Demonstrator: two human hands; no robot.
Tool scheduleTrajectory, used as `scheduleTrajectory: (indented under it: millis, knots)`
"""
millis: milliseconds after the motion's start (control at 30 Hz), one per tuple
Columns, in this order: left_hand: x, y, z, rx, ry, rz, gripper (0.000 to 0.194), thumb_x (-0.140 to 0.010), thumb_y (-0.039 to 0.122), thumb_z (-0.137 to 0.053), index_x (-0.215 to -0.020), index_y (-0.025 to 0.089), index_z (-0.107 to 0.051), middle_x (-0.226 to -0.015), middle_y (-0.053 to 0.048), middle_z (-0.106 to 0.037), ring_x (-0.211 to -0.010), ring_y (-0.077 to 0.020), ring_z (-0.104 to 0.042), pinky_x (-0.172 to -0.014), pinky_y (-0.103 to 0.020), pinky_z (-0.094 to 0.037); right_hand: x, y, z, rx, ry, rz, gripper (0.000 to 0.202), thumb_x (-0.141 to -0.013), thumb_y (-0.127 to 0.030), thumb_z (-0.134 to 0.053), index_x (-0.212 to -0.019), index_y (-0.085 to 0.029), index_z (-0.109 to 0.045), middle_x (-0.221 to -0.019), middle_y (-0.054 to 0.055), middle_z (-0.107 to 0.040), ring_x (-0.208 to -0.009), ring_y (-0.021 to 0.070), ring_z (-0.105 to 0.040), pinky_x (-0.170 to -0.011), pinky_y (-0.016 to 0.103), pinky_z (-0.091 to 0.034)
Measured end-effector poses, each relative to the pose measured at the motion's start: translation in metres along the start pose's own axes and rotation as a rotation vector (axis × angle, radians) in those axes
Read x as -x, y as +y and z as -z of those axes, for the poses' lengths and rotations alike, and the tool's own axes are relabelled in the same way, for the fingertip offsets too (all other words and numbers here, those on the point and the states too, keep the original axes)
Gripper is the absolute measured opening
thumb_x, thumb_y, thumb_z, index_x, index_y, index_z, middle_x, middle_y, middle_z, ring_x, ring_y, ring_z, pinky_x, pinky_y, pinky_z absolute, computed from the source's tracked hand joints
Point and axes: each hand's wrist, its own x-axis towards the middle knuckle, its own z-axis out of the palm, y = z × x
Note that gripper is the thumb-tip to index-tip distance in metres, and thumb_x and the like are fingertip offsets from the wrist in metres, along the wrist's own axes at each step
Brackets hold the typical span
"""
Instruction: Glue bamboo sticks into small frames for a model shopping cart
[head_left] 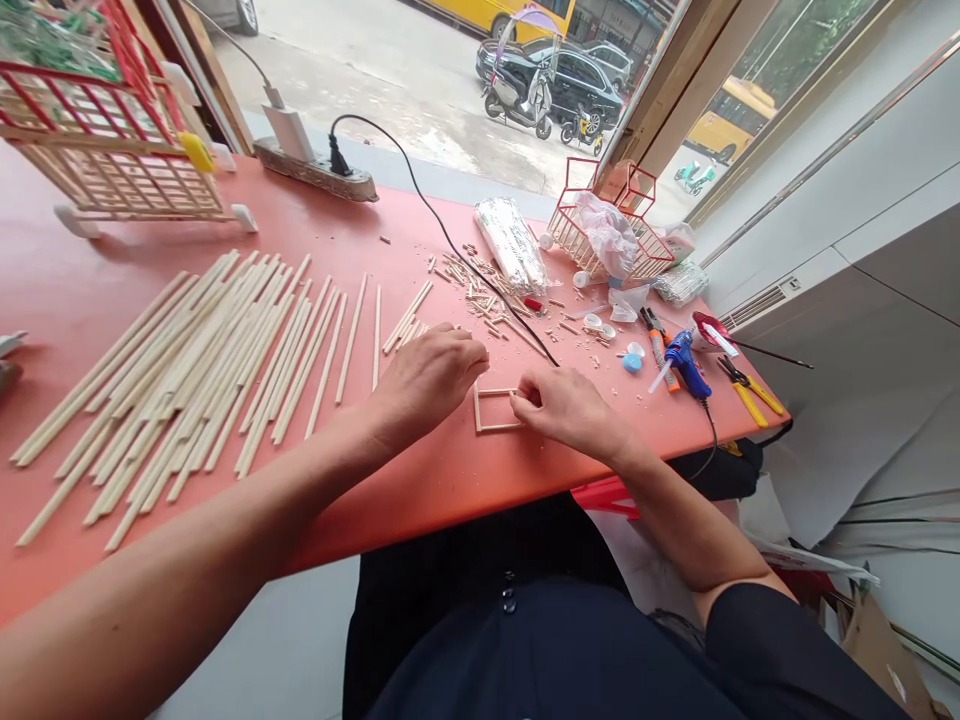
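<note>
A small rectangular frame of thin wooden sticks (498, 428) lies on the red table between my hands. My left hand (431, 375) is closed, its fingertips pressed together at the frame's far left corner; what they pinch is hidden. On the other side, my right hand (566, 408) is closed around the frame's right end, thumb and fingers together, covering that end. Several short sticks (409, 318) lie just beyond my left hand. To the left is a wide spread of long wooden sticks (187, 380).
A black cable (427, 200) runs from a power strip (315, 172) toward my right hand. Right are a blue glue gun (686, 365), yellow-handled pliers (750, 392) and small plastic caps (632, 358). Stick offcuts (480, 285) lie beyond. Stick-built carts (150, 185) stand at the back.
</note>
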Motion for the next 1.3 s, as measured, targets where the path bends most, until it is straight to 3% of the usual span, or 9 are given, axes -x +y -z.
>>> scheduleTrajectory:
  millis: [133,333,700,1000,1200,1300]
  knots:
    - [-0.001,0.005,0.001,-0.009,-0.048,-0.001,0.027,-0.098,0.019,-0.058,-0.075,0.015,-0.073,-0.082,-0.012,-0.073,-0.088,-0.0294,-0.067,-0.071,-0.035,-0.046,0.002,-0.007,-0.015,0.079,0.049,-0.104,0.017,-0.092,-0.029,-0.055,-0.083,-0.021,-0.068,-0.085,0.003,-0.075,-0.077,0.0175,-0.062,-0.067,0.030,-0.033]
    - [-0.002,0.008,0.003,0.010,-0.065,0.002,0.027,-0.096,0.018,-0.059,-0.073,0.015,-0.073,-0.080,-0.012,-0.073,-0.085,-0.0284,-0.067,-0.070,-0.034,-0.046,0.002,-0.016,-0.020,0.210,0.052,-0.173,0.023,-0.098,-0.032,-0.051,-0.091,-0.022,-0.070,-0.089,0.006,-0.077,-0.082,0.0210,-0.066,-0.068,0.032,-0.034]
    - [-0.001,0.007,0.002,-0.003,-0.103,0.001,0.030,-0.098,0.020,-0.056,-0.075,0.014,-0.074,-0.083,-0.012,-0.074,-0.087,-0.0286,-0.068,-0.070,-0.034,-0.045,0.002,-0.012,-0.026,0.289,0.049,-0.117,0.025,-0.099,-0.031,-0.047,-0.095,-0.021,-0.069,-0.092,0.008,-0.078,-0.082,0.0223,-0.070,-0.065,0.033,-0.034]
    - [0.001,0.003,-0.002,0.047,-0.146,-0.007,0.023,-0.095,0.017,-0.059,-0.085,0.019,-0.079,-0.091,-0.009,-0.076,-0.094,-0.0273,-0.069,-0.072,-0.033,-0.047,0.001,-0.008,-0.019,0.239,0.040,-0.101,0.024,-0.098,-0.030,-0.051,-0.090,-0.021,-0.071,-0.091,0.006,-0.079,-0.083,0.0213,-0.070,-0.067,0.032,-0.035]
    - [0.003,0.004,-0.004,0.051,-0.162,-0.015,0.018,-0.095,0.019,-0.063,-0.093,0.019,-0.080,-0.094,-0.008,-0.076,-0.098,-0.0276,-0.068,-0.076,-0.034,-0.048,0.004,-0.010,-0.015,0.201,0.026,-0.154,0.039,-0.101,-0.055,-0.055,-0.091,-0.022,-0.072,-0.091,0.007,-0.079,-0.088,0.0234,-0.072,-0.070,0.031,-0.041]
    - [0.003,0.005,-0.004,0.055,-0.164,-0.007,0.021,-0.096,0.018,-0.060,-0.089,0.020,-0.080,-0.096,-0.008,-0.076,-0.099,-0.0271,-0.067,-0.075,-0.033,-0.048,0.006,-0.018,-0.013,0.256,-0.013,-0.134,0.034,-0.103,-0.047,-0.054,-0.098,-0.020,-0.073,-0.098,0.010,-0.079,-0.093,0.0257,-0.073,-0.074,0.032,-0.045]
